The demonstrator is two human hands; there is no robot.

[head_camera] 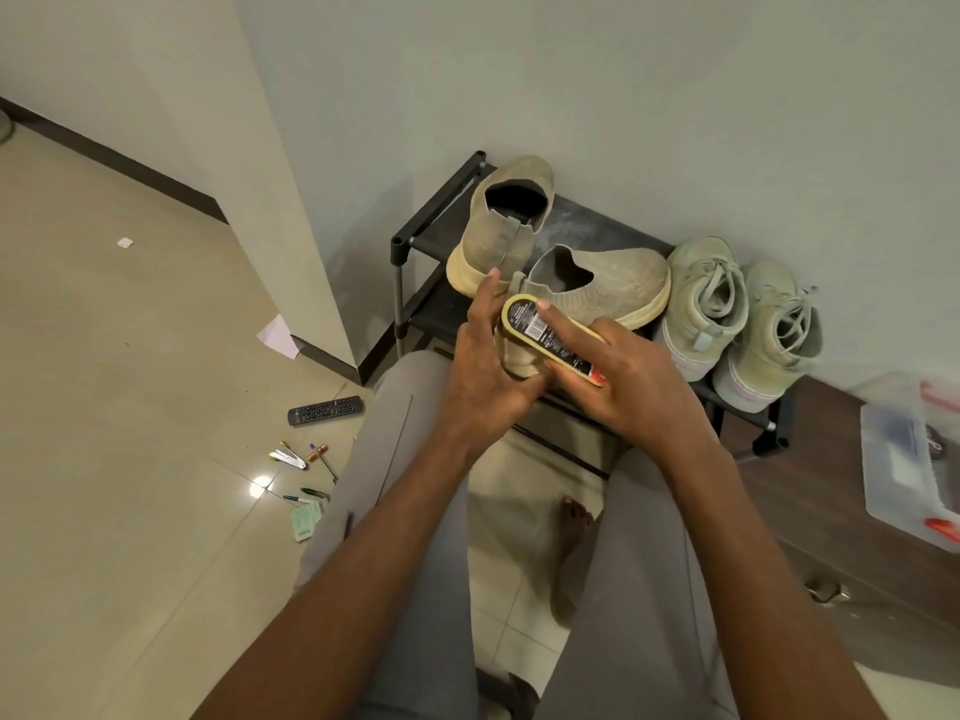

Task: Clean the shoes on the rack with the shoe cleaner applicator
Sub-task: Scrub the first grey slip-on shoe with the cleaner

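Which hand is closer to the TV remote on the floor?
Left. The left hand is nearer the remote; the right hand is farther off, holding the applicator.

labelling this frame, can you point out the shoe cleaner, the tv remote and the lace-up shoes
shoe cleaner (540,332): head view, on its labelled flat back, held in both hands.
tv remote (325,410): head view, on the middle of its button face, lying on the floor.
lace-up shoes (714,298): head view, on the laces of the left shoe of the pair.
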